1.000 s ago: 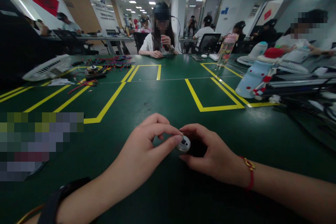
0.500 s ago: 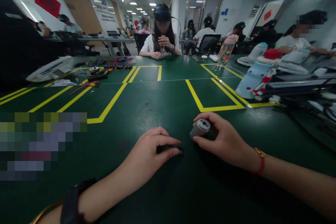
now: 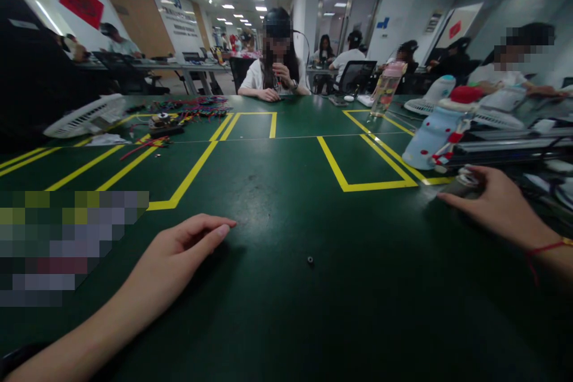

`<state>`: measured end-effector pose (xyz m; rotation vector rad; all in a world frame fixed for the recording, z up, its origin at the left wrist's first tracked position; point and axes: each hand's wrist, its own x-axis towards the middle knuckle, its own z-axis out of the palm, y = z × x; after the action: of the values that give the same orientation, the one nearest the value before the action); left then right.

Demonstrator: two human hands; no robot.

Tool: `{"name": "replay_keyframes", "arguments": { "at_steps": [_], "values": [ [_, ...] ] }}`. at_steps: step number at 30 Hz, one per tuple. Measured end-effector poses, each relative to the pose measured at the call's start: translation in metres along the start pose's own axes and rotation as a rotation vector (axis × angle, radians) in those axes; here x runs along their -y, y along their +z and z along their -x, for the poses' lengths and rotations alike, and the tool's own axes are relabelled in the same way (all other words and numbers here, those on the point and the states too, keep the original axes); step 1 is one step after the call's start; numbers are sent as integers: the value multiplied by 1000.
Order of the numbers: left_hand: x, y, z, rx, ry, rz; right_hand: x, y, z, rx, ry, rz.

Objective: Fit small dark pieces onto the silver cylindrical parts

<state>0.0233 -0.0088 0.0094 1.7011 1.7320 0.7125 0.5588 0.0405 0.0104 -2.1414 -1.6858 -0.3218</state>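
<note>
My right hand (image 3: 504, 197) grips a grey metal cylinder (image 3: 466, 182), like a small motor body, at the right of the table near the yellow tape; motion blurs it. At centre left, my left hand (image 3: 181, 250) hovers low over the table, thumb tip against the forefinger and nothing visible between them. A tiny dark ring-like piece (image 3: 310, 260) with a light centre lies on the green tabletop (image 3: 277, 316) between the two hands, touched by neither.
A blue bottle with a red top (image 3: 423, 140) and metal rails (image 3: 501, 142) stand at right. Coloured wires (image 3: 201, 106) and a white fan (image 3: 85, 118) lie far left. Opposite sits a person (image 3: 273, 77). A clear bottle (image 3: 385, 89) stands at the back.
My right hand has carried the metal cylinder to the right. My left hand has drawn back leftward from the tiny ring piece, its thumb and forefinger coming together; the piece stays on the table.
</note>
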Motion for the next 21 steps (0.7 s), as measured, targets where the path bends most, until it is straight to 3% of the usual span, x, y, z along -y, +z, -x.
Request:
{"name": "replay_keyframes", "arguments": {
  "at_steps": [2, 4, 6, 8, 10, 12, 14, 16, 21],
  "values": [
    [-2, 3, -1, 0, 16, -18, 30, -5, 16, -187, -183, 57],
    [-2, 4, -2, 1, 23, -37, 75, -11, 38, -170, -417, -41],
    [-1, 4, -2, 11, 33, -51, 125, -15, 64, 107, -609, -272],
    [0, 4, -1, 31, 54, -66, 170, -15, 87, 338, -699, -445],
    [1, 3, 0, 49, 79, -80, 201, -12, 101, 454, -723, -534],
    [1, 3, 1, 46, 93, -98, 215, -10, 103, 491, -721, -553],
    [-1, 3, 2, 33, 102, -112, 210, -12, 95, 472, -695, -537],
    [-3, 3, 3, 24, 114, -114, 188, -18, 76, 358, -635, -479],
    [-7, 4, 3, 42, 73, -112, 91, -33, 16, -125, -382, -106]
  ]
}}
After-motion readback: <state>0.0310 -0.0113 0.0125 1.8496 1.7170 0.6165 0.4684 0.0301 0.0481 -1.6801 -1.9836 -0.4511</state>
